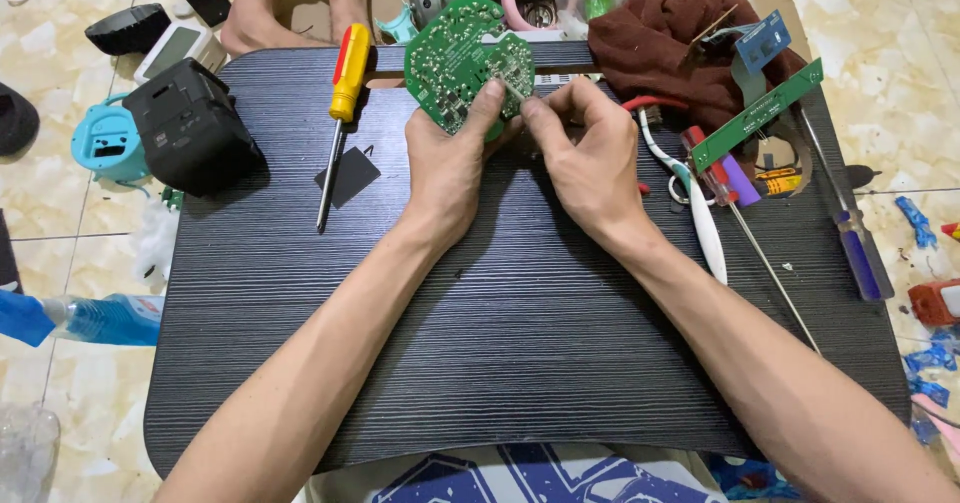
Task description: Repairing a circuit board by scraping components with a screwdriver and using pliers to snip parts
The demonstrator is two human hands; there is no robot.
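Note:
My left hand [450, 168] holds a round green circuit board [462, 58] upright above the far side of a dark wood-grain tray table [500, 343], thumb pressed on the board's lower right face. My right hand [585, 153] is beside it, fingertips pinched on a small part at the board's right edge; what it pinches is too small to tell. Both forearms reach in from the bottom of the view.
A yellow-handled screwdriver [340, 113] and a black box-shaped part [190, 128] lie left. At right are a brown cloth [670, 48], a long green board strip [757, 115], white-handled scissors [700, 213], a purple-handled screwdriver [850, 233]. Another person's bare feet [295, 3] rest beyond the table.

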